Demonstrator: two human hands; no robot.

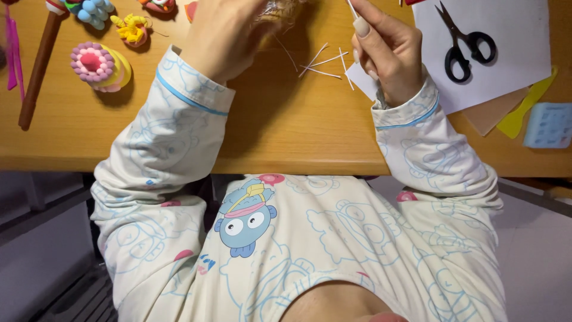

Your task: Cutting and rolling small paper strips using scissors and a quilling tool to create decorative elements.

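Note:
My right hand point(386, 50) pinches a thin white stick point(352, 8) that runs up out of view. My left hand point(223, 33) is curled around a crinkly clear wrapper with something yellowish inside point(280, 13), mostly cut off by the top edge. Between the hands, several thin white sticks point(325, 62) lie scattered on the wooden table point(286, 131). Both sleeves are pale with blue cartoon prints.
Black scissors point(462, 42) lie on a white paper sheet point(506, 65) at the right, over tan and yellow sheets and a light blue card point(549, 125). At the left sit colourful clay figures point(98, 62) and a brown stick point(36, 68).

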